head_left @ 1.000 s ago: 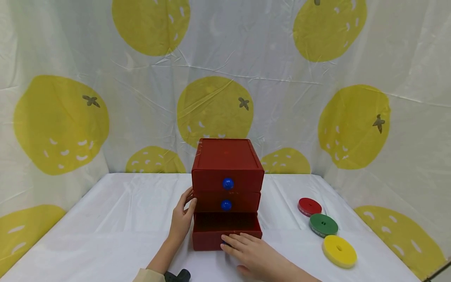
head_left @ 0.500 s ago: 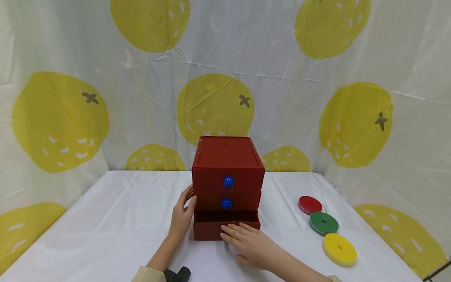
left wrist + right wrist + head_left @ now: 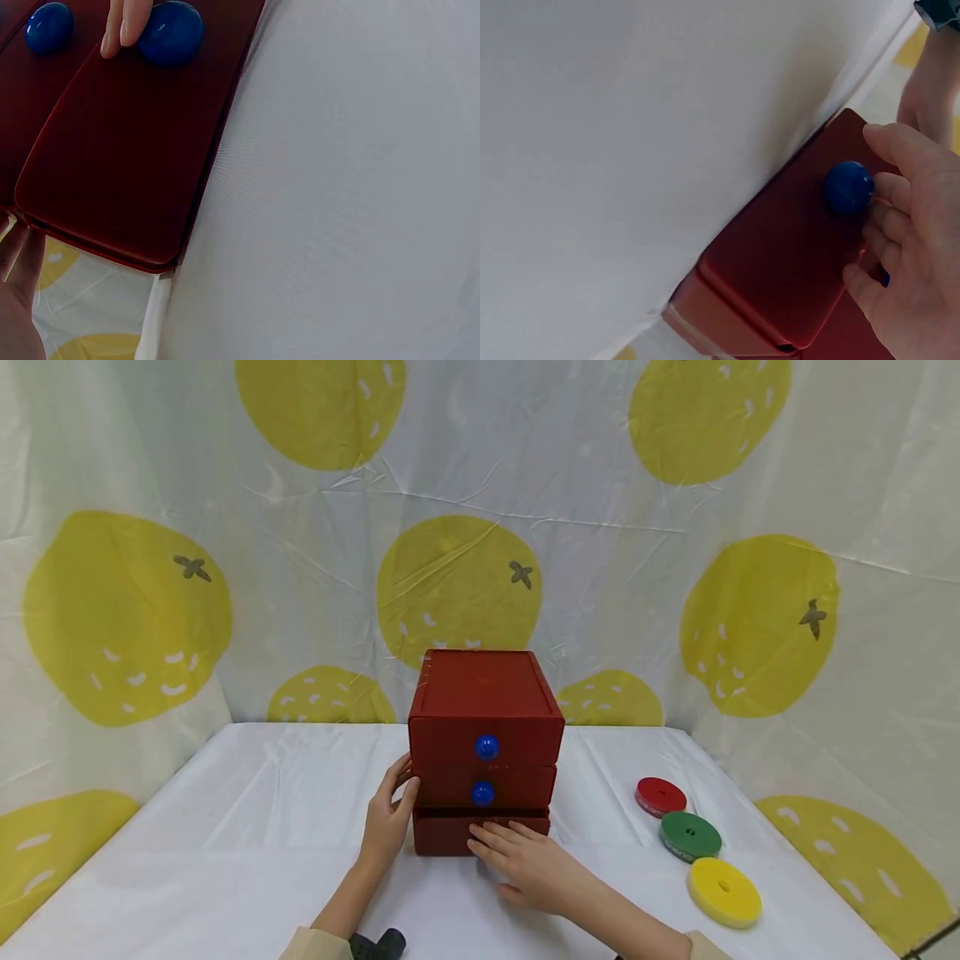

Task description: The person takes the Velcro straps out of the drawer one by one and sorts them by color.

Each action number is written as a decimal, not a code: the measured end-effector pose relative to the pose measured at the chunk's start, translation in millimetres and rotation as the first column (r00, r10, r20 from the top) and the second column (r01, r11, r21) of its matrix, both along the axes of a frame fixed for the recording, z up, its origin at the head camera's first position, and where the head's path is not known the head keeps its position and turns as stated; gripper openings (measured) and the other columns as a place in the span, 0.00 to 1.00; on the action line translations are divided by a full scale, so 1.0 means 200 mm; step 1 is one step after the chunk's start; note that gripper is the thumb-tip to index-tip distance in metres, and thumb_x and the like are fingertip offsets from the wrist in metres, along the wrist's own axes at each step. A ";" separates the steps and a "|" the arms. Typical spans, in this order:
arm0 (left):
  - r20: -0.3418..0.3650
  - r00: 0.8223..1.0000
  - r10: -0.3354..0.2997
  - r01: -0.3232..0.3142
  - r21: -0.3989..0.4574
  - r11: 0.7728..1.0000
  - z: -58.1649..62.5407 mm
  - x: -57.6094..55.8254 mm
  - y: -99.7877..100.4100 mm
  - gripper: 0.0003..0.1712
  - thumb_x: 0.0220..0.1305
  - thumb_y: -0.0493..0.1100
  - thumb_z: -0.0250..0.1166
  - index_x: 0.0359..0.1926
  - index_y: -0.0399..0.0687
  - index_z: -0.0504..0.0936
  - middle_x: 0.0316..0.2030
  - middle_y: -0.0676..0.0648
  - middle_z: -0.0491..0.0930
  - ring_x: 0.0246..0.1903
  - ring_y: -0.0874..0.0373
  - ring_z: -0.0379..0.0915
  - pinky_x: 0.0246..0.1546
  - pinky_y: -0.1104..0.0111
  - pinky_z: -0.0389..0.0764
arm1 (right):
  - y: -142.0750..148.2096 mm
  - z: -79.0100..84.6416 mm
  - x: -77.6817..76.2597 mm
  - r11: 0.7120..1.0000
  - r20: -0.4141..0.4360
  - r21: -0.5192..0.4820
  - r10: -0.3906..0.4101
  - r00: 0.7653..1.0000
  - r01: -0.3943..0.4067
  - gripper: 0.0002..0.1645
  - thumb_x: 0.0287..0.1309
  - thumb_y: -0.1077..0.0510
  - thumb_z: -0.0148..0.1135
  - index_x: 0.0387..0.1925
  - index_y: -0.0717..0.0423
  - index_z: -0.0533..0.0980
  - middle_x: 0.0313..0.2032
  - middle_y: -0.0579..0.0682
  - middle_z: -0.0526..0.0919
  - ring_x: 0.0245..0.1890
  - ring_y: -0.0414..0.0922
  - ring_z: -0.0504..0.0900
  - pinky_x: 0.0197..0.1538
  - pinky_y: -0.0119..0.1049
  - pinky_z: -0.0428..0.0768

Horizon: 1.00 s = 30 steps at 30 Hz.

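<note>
A red cabinet of three stacked drawers stands mid-table. Its bottom drawer sticks out slightly, leaving a thin dark gap above its front. My right hand touches that front with extended fingers, beside the blue knob seen in the right wrist view. Against the cabinet's left side rests my left hand, thumb near the front edge; some of its fingers are hidden behind the side. In the left wrist view, right-hand fingertips lie beside the bottom knob. The drawer's inside is hidden.
On the right of the white-covered table lie a red roll, a green roll and a yellow roll in a slanted row. A lemon-patterned curtain hangs behind.
The bottom drawer has slid inward, from well open to almost closed, with my right hand following at its front. My left hand has stayed at the cabinet's side.
</note>
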<state>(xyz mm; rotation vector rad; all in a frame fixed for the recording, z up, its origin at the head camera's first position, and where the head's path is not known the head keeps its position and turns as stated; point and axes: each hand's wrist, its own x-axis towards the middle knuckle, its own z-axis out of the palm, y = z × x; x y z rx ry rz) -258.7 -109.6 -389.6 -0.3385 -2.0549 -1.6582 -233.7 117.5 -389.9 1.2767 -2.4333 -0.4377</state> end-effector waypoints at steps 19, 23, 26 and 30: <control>0.027 1.000 0.001 -0.001 0.001 1.000 0.00 0.00 0.00 0.23 0.66 0.42 0.53 0.62 0.49 0.65 0.59 0.47 0.70 0.56 0.53 0.67 0.46 0.76 0.75 | -0.03 -0.01 -0.07 0.999 -0.028 -0.037 -0.008 1.000 0.007 0.33 0.54 0.42 0.59 0.61 0.46 0.67 0.62 0.44 0.69 0.62 0.40 0.67 0.59 0.38 0.70; 0.034 0.999 -0.003 0.003 0.005 1.000 0.00 0.00 0.00 0.23 0.66 0.42 0.52 0.62 0.50 0.65 0.59 0.47 0.70 0.55 0.54 0.67 0.45 0.80 0.73 | -0.03 -0.01 -0.07 0.999 -0.005 -0.029 -0.026 1.000 0.026 0.34 0.54 0.42 0.58 0.62 0.46 0.66 0.63 0.43 0.68 0.63 0.40 0.66 0.60 0.38 0.69; 0.039 0.999 -0.001 0.001 0.005 1.000 0.00 0.00 0.00 0.23 0.66 0.42 0.52 0.62 0.50 0.65 0.59 0.47 0.70 0.55 0.54 0.67 0.45 0.79 0.74 | -0.03 -0.01 -0.07 0.999 -0.006 -0.028 -0.028 1.000 0.028 0.33 0.54 0.42 0.58 0.62 0.46 0.66 0.63 0.43 0.68 0.63 0.39 0.66 0.60 0.37 0.69; 0.044 0.999 0.006 -0.006 0.001 1.000 0.01 0.01 0.00 0.23 0.66 0.43 0.52 0.62 0.50 0.65 0.60 0.47 0.70 0.56 0.53 0.67 0.46 0.74 0.75 | -0.03 -0.01 -0.07 0.999 -0.033 -0.044 -0.002 0.999 0.001 0.33 0.53 0.43 0.59 0.60 0.47 0.68 0.61 0.44 0.70 0.61 0.40 0.68 0.59 0.38 0.71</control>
